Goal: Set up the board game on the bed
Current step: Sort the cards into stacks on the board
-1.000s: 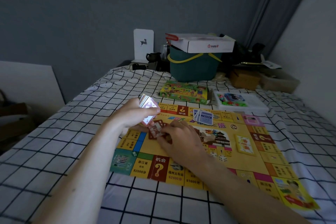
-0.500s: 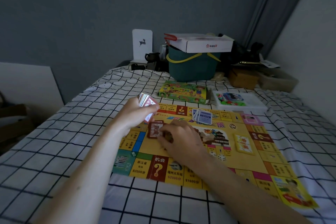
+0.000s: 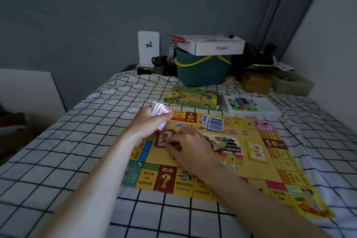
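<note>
Head view looks down on a bed (image 3: 58,160) covered in a white sheet with a black grid. On it lies the yellow game board (image 3: 270,170), spread flat from the centre toward 4 o'clock, with one corner reaching the lower right of the frame. At 12 o'clock, past the board, stands a dark green basket (image 3: 201,71) with a yellow handle, and a white carton (image 3: 216,47) sits on top of it. Between basket and board lie the green game box (image 3: 191,97) and, just to its right, a white tray (image 3: 251,106) holding small coloured pieces.

The left hand (image 3: 152,121) hovers over the board's 11 o'clock corner, fingers curled round a thick deck of cards (image 3: 159,109) held fanned slightly at the top. The right hand (image 3: 191,149) rests on the board near its centre-left, fingertips curled and pressing down on a small red-backed card pile (image 3: 162,139) that lies flat just below the left hand. A fanned set of blue cards (image 3: 213,122) lies on the board at its far edge, around 1 o'clock from the right hand. A yellow card stack (image 3: 256,150) sits at 3 o'clock of that hand, well apart. Two white dice (image 3: 230,165) lie on the board just beside the right wrist.
</note>
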